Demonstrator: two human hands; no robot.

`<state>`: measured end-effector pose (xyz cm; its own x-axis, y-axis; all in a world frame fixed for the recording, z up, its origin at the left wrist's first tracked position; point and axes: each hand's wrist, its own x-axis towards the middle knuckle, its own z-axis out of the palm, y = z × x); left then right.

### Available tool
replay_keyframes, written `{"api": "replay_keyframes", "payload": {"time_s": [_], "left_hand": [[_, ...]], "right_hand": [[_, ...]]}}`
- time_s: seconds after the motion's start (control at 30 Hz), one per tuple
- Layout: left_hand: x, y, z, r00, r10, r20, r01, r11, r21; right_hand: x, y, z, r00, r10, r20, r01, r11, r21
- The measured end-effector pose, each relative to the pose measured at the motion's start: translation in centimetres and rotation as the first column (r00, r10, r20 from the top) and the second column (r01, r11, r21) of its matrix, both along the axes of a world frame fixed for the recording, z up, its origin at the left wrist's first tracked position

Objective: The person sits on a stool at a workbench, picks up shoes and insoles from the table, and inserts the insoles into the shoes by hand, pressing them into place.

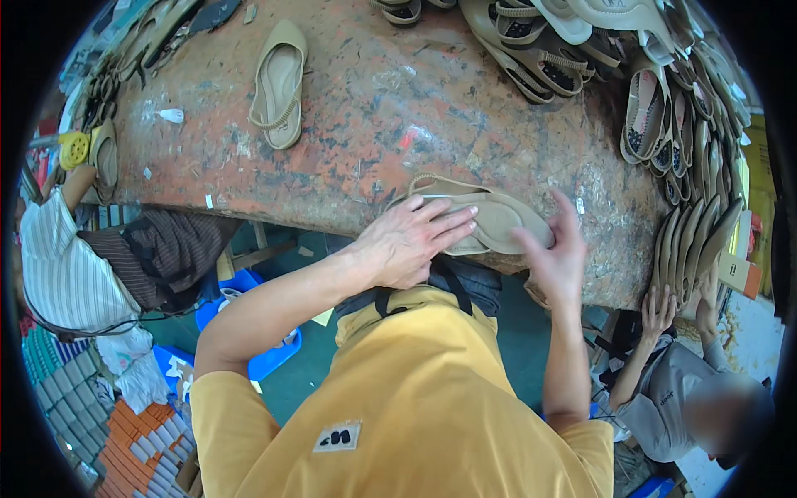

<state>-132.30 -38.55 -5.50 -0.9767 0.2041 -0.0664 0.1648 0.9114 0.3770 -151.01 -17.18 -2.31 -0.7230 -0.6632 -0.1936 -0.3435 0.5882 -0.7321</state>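
In front of me at the table's near edge lies a beige slingback shoe (432, 180), its ribbed heel strap on the far side. A beige insole (502, 220) lies over it, the rounded toe end toward the right. My left hand (408, 242) is on the heel end, fingers stretched across the top and holding it; its thumb is hidden. My right hand (560, 253) is at the toe end with thumb and fingers spread apart, the thumb tip close to the insole's edge. Farther left on the table lies a single beige slingback shoe (281, 85), toe pointing away.
The worn table (349, 124) carries piles of beige shoes (531, 50) at the far right. A person (664, 390) on the right handles a row of shoes (693, 245). Another person (70, 257) works at the left. A blue bin (278, 361) stands below.
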Motion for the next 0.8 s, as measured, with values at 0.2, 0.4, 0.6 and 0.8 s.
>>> {"api": "replay_keyframes", "payload": {"time_s": [0.2,0.4,0.6,0.8], "left_hand": [[-2.1,0.2,0.5,0.999,0.042,-0.015,-0.041,0.997,0.073],[-0.1,-2.1,1.7,0.997,0.033,-0.075,-0.008,0.952,0.306],[-3.0,0.1,0.4,0.978,-0.197,-0.064,0.192,0.979,-0.073],[-6.4,2.0,1.1,0.949,-0.272,0.162,0.256,0.960,0.113]], "right_hand": [[9.0,-2.6,-2.8,0.805,0.083,-0.587,-0.185,0.976,-0.117],[7.1,-3.1,-1.9,0.713,0.421,-0.560,-0.399,0.901,0.169],[-2.0,1.6,-1.9,0.762,0.453,-0.463,-0.479,0.875,0.067],[-2.4,2.0,-3.5,0.890,0.387,-0.241,-0.387,0.921,0.050]]}}
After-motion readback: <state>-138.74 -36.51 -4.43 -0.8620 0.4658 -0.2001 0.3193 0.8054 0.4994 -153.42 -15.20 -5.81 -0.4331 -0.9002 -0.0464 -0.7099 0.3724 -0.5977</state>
